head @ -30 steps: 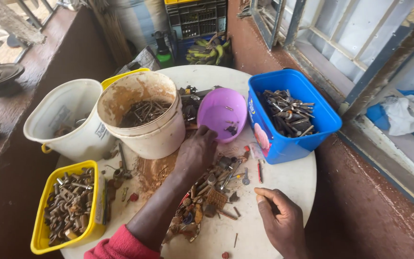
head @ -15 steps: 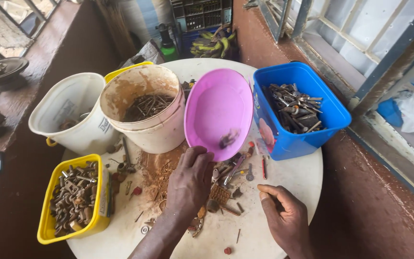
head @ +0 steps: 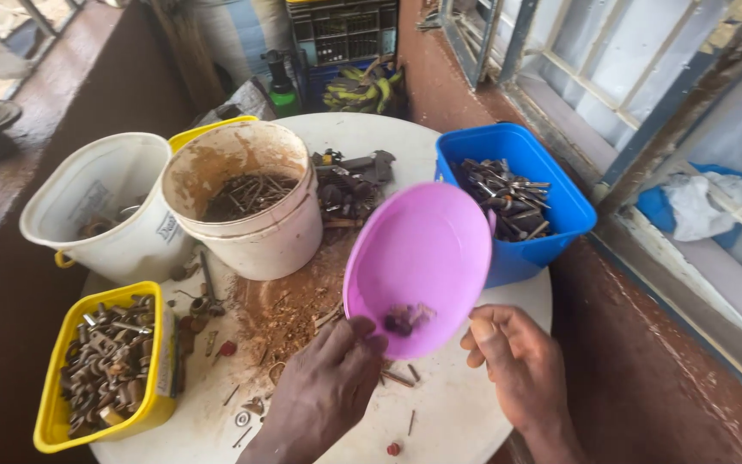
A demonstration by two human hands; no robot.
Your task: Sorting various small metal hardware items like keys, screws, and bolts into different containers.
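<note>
Above the near edge of the round white table point(head: 474, 412), a pink plastic bowl point(head: 418, 262) is held tilted, its open face turned toward the camera and its rim dipping low at the near side. Left hand point(head: 324, 391) grips that low rim, thumb tip hooked over the edge into the bowl, fingers hidden behind it. A few small dark bits point(head: 401, 320) sit in the lowest part, just beside the thumb. Right hand point(head: 517, 365) hangs near the rim's right side, fingers curled loosely; whether they pinch anything cannot be told. Bowl's longer axis runs from near-left up to far-right.

Count: one pink bowl. Two white plastic buckets point(head: 251, 206), one rusty inside and holding nails, the other point(head: 96, 206) to its left. One yellow rectangular tub point(head: 100, 365) full of bolts. One blue plastic bin point(head: 517, 193) of metal pieces, behind the bowl. Loose rusty nails point(head: 289, 314) and rust dust on the tabletop.
</note>
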